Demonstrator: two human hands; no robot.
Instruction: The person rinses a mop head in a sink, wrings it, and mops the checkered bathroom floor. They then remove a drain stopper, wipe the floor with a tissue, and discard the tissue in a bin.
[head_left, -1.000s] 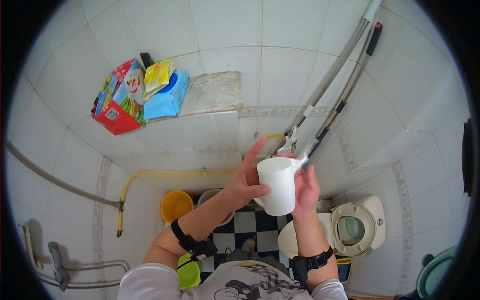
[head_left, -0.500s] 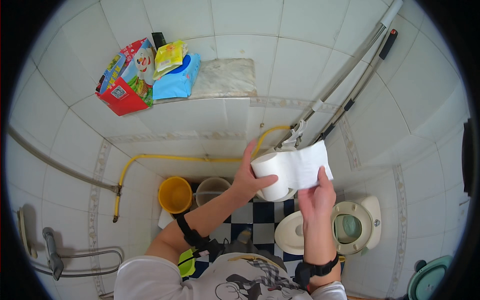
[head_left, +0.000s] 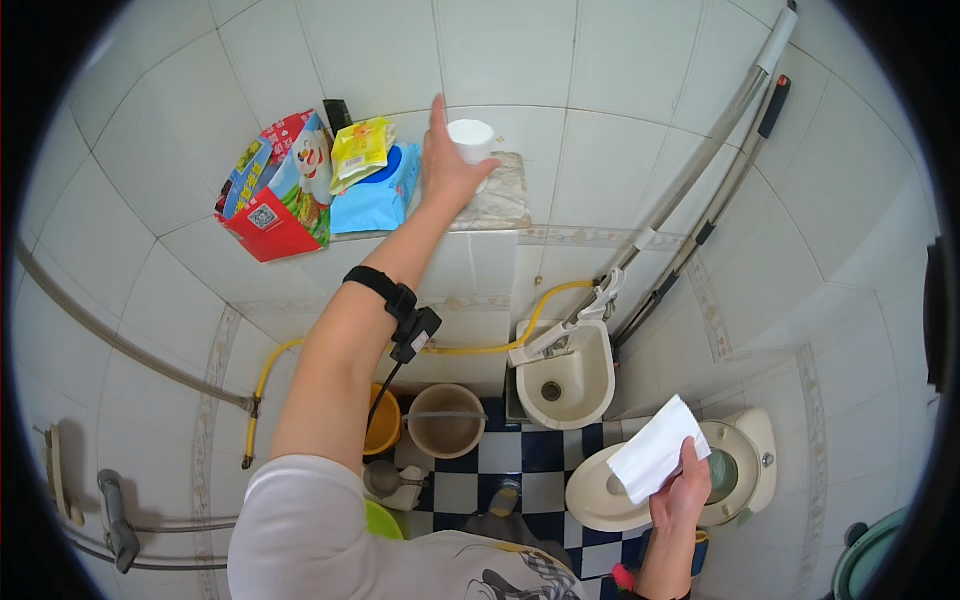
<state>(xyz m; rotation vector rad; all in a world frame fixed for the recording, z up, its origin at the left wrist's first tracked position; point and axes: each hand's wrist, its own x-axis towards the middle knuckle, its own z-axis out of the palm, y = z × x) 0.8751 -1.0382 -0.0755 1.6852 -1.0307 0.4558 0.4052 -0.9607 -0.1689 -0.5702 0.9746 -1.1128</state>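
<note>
Up at the marble ledge (head_left: 508, 195), my left hand (head_left: 448, 175) is curved round a white toilet paper roll (head_left: 472, 138), with thumb and fingers on either side of it. The roll stands upright on the ledge or just above it; its base is partly hidden by my hand. Lower right, my right hand (head_left: 683, 492) pinches a separate white sheet of toilet paper (head_left: 652, 452) by its edge. That sheet hangs over the toilet's raised lid (head_left: 590, 490). Next to my left hand lies a blue wipes pack (head_left: 375, 200).
A yellow packet (head_left: 362, 152) and a red printed bag (head_left: 280, 235) share the ledge. Below are a small sink (head_left: 606, 380), a grey bucket (head_left: 446, 440) and a yellow hose (head_left: 480, 350). Long poles (head_left: 700, 200) lean on the right. The toilet (head_left: 757, 465) stands under my right hand.
The sheet has come away from the roll. My left hand has carried the roll up to the ledge; my right hand has moved down and right with the sheet. The sink is now uncovered.
</note>
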